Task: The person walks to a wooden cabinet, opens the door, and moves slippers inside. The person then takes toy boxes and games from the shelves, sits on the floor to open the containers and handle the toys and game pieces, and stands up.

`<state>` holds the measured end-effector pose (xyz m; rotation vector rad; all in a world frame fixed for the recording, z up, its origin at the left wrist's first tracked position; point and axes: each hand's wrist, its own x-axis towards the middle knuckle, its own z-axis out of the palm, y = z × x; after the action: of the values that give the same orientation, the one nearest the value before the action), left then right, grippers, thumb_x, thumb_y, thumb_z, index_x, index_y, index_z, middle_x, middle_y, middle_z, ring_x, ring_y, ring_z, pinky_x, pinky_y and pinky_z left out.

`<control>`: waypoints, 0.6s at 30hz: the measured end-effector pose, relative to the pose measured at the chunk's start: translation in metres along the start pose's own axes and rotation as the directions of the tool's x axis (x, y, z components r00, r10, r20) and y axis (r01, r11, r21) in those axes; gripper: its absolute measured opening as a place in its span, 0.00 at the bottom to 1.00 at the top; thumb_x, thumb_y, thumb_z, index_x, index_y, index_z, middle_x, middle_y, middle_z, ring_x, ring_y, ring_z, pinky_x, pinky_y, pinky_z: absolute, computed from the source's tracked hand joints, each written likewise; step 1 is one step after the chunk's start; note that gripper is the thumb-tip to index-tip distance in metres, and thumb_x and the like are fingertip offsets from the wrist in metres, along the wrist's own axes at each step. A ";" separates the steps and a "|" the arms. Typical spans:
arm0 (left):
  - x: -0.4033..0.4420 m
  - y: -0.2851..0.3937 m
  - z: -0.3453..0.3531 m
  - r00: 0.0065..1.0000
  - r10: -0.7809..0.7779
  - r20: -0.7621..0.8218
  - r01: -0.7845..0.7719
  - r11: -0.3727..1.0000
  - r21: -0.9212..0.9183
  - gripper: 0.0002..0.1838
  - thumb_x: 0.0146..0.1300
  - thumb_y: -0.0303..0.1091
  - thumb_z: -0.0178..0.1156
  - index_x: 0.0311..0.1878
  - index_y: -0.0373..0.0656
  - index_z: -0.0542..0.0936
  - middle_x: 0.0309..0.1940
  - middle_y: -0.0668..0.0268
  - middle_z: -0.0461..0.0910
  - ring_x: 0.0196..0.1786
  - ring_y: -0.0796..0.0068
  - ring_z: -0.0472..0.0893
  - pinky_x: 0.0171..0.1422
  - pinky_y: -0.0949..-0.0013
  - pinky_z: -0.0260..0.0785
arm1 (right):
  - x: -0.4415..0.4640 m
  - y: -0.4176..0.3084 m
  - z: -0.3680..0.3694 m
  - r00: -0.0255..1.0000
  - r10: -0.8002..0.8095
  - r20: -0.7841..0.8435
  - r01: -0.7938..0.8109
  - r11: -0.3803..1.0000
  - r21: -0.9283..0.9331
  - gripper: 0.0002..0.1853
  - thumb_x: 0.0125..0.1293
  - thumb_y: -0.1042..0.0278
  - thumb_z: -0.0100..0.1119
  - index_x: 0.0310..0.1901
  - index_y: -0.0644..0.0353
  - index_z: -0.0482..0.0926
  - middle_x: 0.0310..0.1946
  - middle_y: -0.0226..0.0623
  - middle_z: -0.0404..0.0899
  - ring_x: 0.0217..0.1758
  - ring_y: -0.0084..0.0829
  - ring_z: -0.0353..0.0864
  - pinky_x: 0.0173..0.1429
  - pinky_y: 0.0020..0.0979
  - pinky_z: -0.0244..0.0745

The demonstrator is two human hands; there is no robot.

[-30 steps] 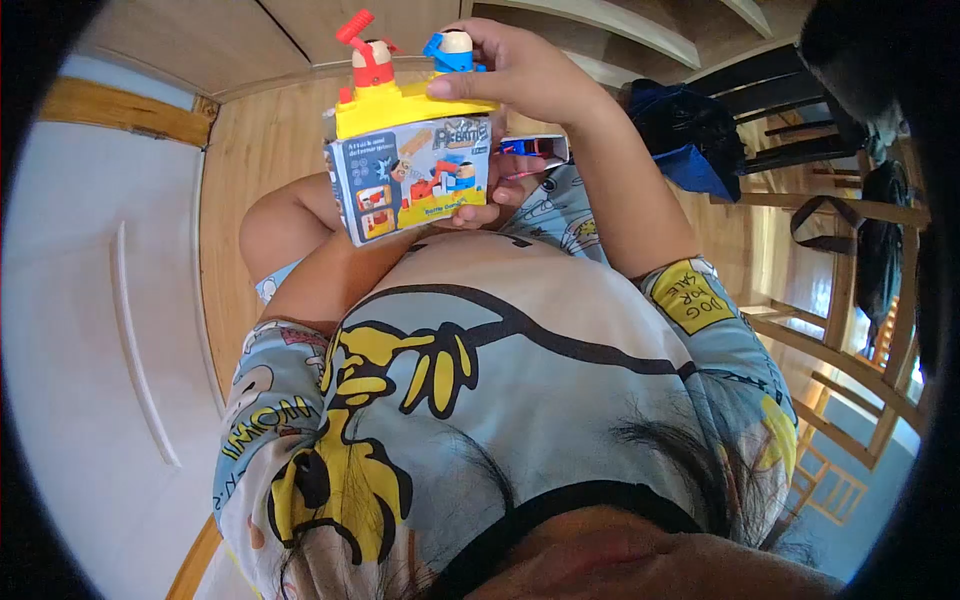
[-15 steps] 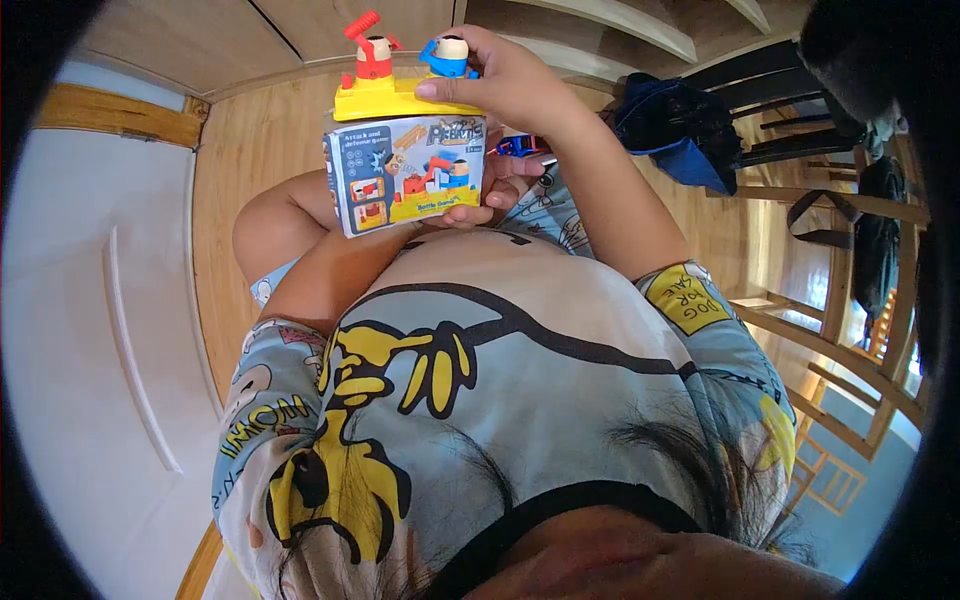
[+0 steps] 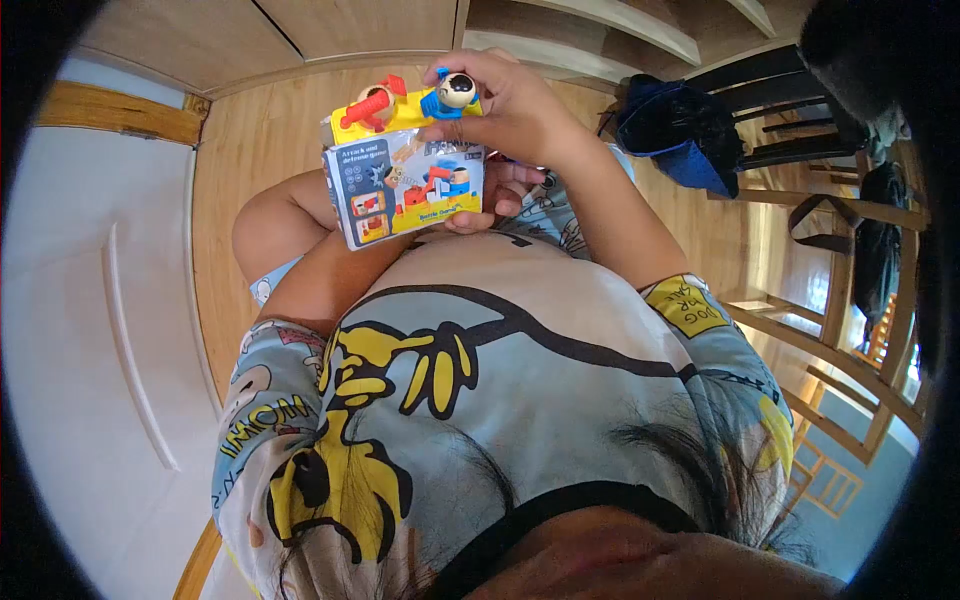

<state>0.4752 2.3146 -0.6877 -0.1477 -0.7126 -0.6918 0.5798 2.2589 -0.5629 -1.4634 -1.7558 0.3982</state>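
Observation:
My left hand wraps around a small printed game box from behind, its fingers showing at the right and lower edges. The box front carries pictures of a toy and the words "Attack and defense game". At the box's top edge, my right hand grips a plastic battle toy by its right end. The toy has a yellow base, a red figure on the left and a blue figure on the right. It leans towards me. Whether its base is inside the box, I cannot tell.
Below the hands are my bent legs on a wooden floor. A white panel stands at the left. At the right are a dark slatted chair, a dark blue cloth item and a wooden frame.
The toy has tipped towards me and come lower against the box top, so the figures' heads now face me. The box has dropped slightly. A small blue-red object behind is now mostly hidden.

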 end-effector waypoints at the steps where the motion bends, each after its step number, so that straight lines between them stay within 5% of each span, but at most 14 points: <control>1: 0.000 -0.007 0.002 0.981 0.156 -0.117 -0.147 0.986 0.080 0.44 0.59 0.66 0.50 0.70 0.43 0.57 0.64 0.48 0.58 0.46 0.50 0.71 0.30 0.61 0.72 | -0.002 0.001 -0.001 1.000 0.000 0.000 0.000 1.000 -0.001 0.25 0.47 0.60 0.75 0.47 0.54 0.78 0.40 0.32 0.80 0.45 0.27 0.77 0.49 0.29 0.72; 2: 0.000 -0.010 0.003 0.924 0.314 -0.219 -0.279 0.944 0.176 0.45 0.59 0.63 0.52 0.71 0.43 0.54 0.62 0.48 0.58 0.42 0.49 0.71 0.30 0.59 0.74 | -0.004 0.002 -0.002 0.990 0.097 0.105 -0.120 0.963 0.242 0.24 0.48 0.66 0.74 0.48 0.55 0.77 0.40 0.30 0.79 0.46 0.25 0.76 0.50 0.28 0.71; 3: 0.000 -0.009 0.004 0.924 0.314 -0.219 -0.278 0.944 0.177 0.45 0.59 0.63 0.52 0.71 0.43 0.54 0.62 0.48 0.58 0.42 0.49 0.71 0.30 0.59 0.74 | -0.006 0.003 -0.004 0.960 0.161 0.229 -0.252 0.854 0.456 0.23 0.48 0.71 0.74 0.48 0.56 0.77 0.41 0.29 0.78 0.48 0.23 0.74 0.52 0.26 0.70; 7: -0.012 -0.010 -0.007 0.881 0.270 -0.388 -0.210 0.959 0.192 0.33 0.62 0.55 0.54 0.62 0.40 0.64 0.59 0.47 0.62 0.46 0.44 0.71 0.28 0.55 0.74 | -0.011 -0.006 -0.024 0.949 0.090 0.301 -0.215 0.886 0.410 0.25 0.48 0.72 0.74 0.49 0.57 0.77 0.41 0.28 0.78 0.48 0.21 0.74 0.52 0.25 0.70; 10: -0.026 -0.012 -0.026 0.779 0.340 -0.527 -0.221 0.935 0.276 0.41 0.61 0.68 0.47 0.61 0.37 0.66 0.54 0.47 0.71 0.37 0.50 0.78 0.24 0.63 0.69 | -0.014 -0.005 -0.034 0.887 0.127 0.444 -0.295 0.896 0.332 0.27 0.47 0.72 0.74 0.51 0.57 0.76 0.43 0.27 0.77 0.49 0.20 0.73 0.54 0.24 0.68; 13: -0.039 0.014 -0.026 0.882 -0.158 -0.445 0.194 0.980 0.036 0.38 0.61 0.63 0.52 0.60 0.38 0.67 0.58 0.49 0.69 0.53 0.42 0.75 0.40 0.46 0.78 | -0.018 -0.005 -0.037 0.936 -0.021 0.350 -0.149 0.880 0.451 0.28 0.48 0.72 0.74 0.53 0.57 0.74 0.44 0.27 0.77 0.48 0.21 0.73 0.54 0.24 0.68; 14: -0.049 0.015 0.004 0.881 0.071 -0.467 0.046 0.971 0.234 0.35 0.62 0.56 0.55 0.63 0.38 0.64 0.62 0.47 0.65 0.63 0.39 0.67 0.57 0.41 0.72 | -0.020 -0.005 -0.037 0.938 -0.020 0.347 -0.147 0.883 0.446 0.28 0.48 0.72 0.74 0.53 0.57 0.74 0.44 0.27 0.77 0.48 0.21 0.73 0.54 0.24 0.68; 15: -0.039 -0.003 0.029 0.883 0.063 -0.465 0.054 0.971 0.233 0.35 0.62 0.56 0.55 0.63 0.38 0.64 0.62 0.47 0.65 0.63 0.39 0.67 0.57 0.41 0.72 | -0.024 -0.002 -0.037 0.954 0.067 0.294 -0.185 0.901 0.394 0.28 0.48 0.72 0.74 0.53 0.57 0.73 0.44 0.27 0.76 0.48 0.20 0.73 0.53 0.24 0.68; 16: -0.028 -0.028 0.050 0.726 0.410 -0.552 -0.269 0.908 0.320 0.34 0.61 0.51 0.56 0.65 0.40 0.62 0.64 0.47 0.63 0.65 0.40 0.65 0.62 0.42 0.67 | -0.027 0.001 -0.037 0.961 0.153 0.231 -0.227 0.912 0.342 0.28 0.49 0.72 0.73 0.53 0.57 0.72 0.43 0.26 0.76 0.47 0.20 0.72 0.52 0.23 0.69; 17: -0.019 -0.046 0.067 0.445 0.675 -0.589 -0.530 0.728 0.434 0.34 0.61 0.46 0.56 0.67 0.42 0.60 0.66 0.47 0.61 0.66 0.40 0.63 0.67 0.42 0.62 | -0.029 0.004 -0.036 0.962 0.162 0.221 -0.231 0.913 0.337 0.28 0.49 0.72 0.73 0.53 0.57 0.72 0.43 0.26 0.76 0.47 0.20 0.72 0.52 0.23 0.69; 18: -0.011 -0.053 0.082 0.361 0.782 -0.508 -0.620 0.608 0.496 0.35 0.60 0.43 0.57 0.68 0.43 0.58 0.68 0.50 0.59 0.68 0.42 0.61 0.70 0.41 0.57 | -0.030 0.007 -0.033 0.951 0.260 0.168 -0.300 0.906 0.299 0.28 0.50 0.71 0.73 0.53 0.57 0.72 0.42 0.24 0.75 0.45 0.18 0.72 0.50 0.22 0.69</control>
<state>0.3901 2.3081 -0.6378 0.0292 0.0750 0.2334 0.6092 2.2250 -0.5585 -1.4768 -1.4862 0.9027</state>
